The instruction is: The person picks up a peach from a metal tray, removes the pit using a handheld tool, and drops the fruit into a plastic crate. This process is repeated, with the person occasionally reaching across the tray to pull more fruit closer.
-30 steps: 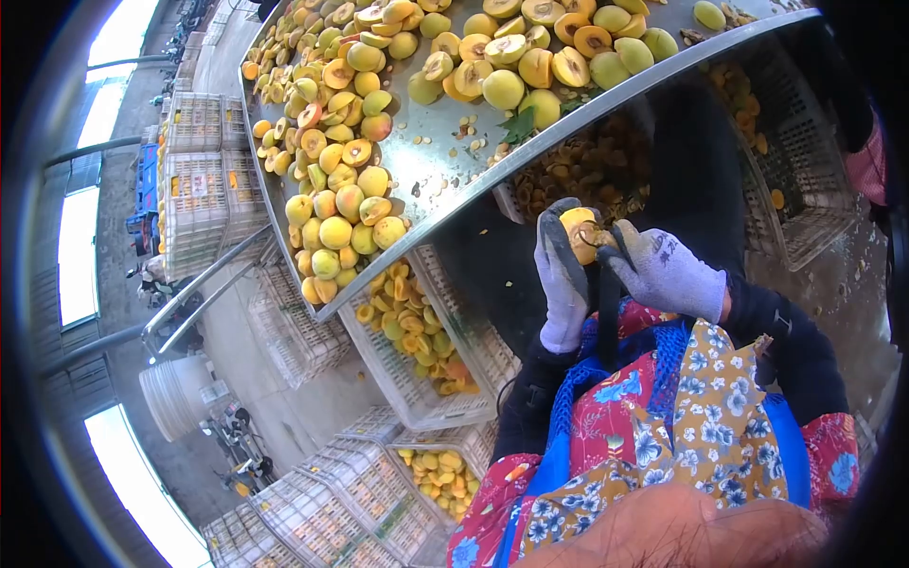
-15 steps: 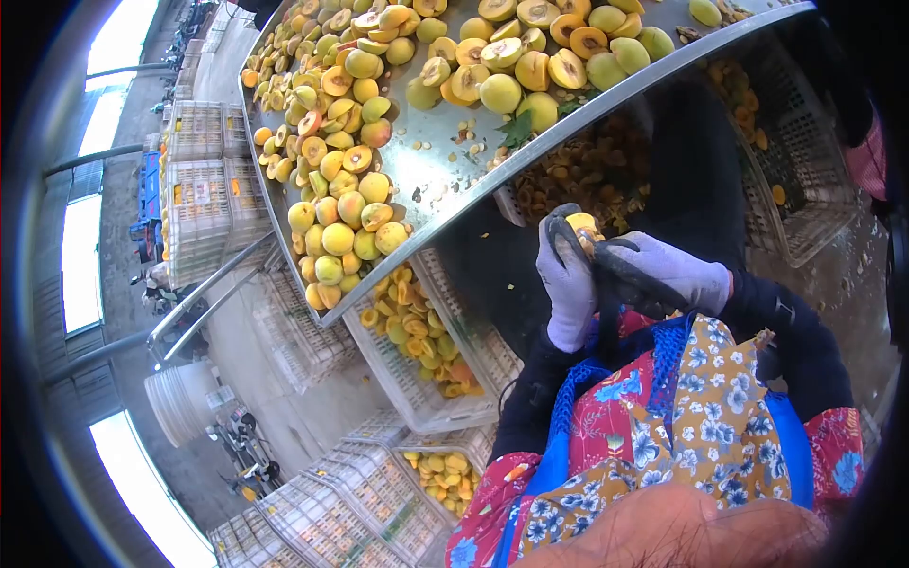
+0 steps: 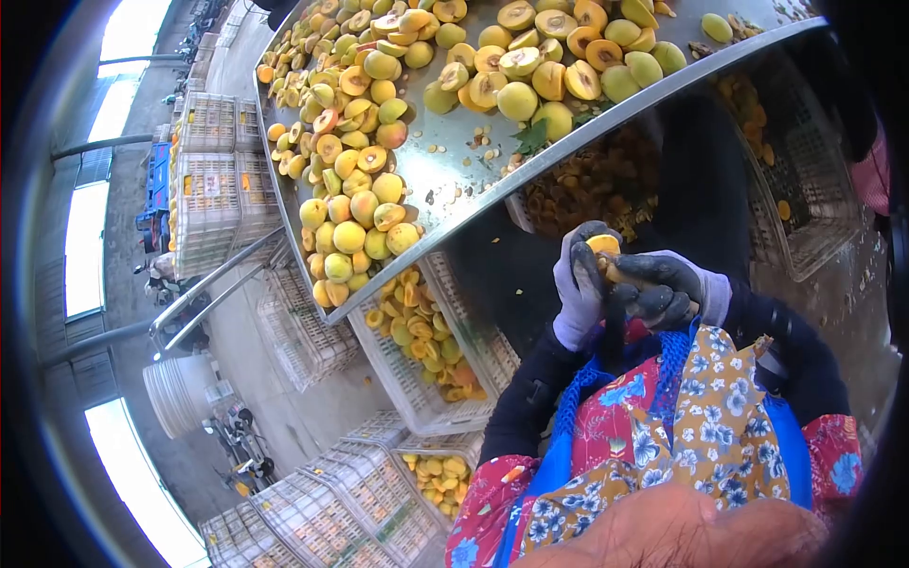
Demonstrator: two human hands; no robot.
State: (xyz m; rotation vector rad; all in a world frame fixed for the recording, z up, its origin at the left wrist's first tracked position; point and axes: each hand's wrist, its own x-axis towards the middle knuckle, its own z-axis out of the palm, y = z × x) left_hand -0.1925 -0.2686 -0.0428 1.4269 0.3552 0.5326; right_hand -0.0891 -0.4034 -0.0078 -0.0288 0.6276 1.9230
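Observation:
In front of my chest, both hands wear lavender gloves with dark palms and fingers. My left hand is closed around a cut yellow peach, whose orange flesh shows at the top between the fingers. Pressed close beside it, my right hand has its fingers curled in at the fruit. Whatever those fingers grip is mostly hidden by the glove. Just beyond the hands, a metal table carries a heap of peaches, some whole and some halved, with loose pits and a green leaf.
Beneath the table edge a crate holds peach halves, and more cut pieces lie under the tabletop. Another crate stands at the right. Stacked crates and a white bucket are at the left.
My hands have shifted slightly right and toward my body with the peach. The right fingers have curled in more, and the view has moved a little.

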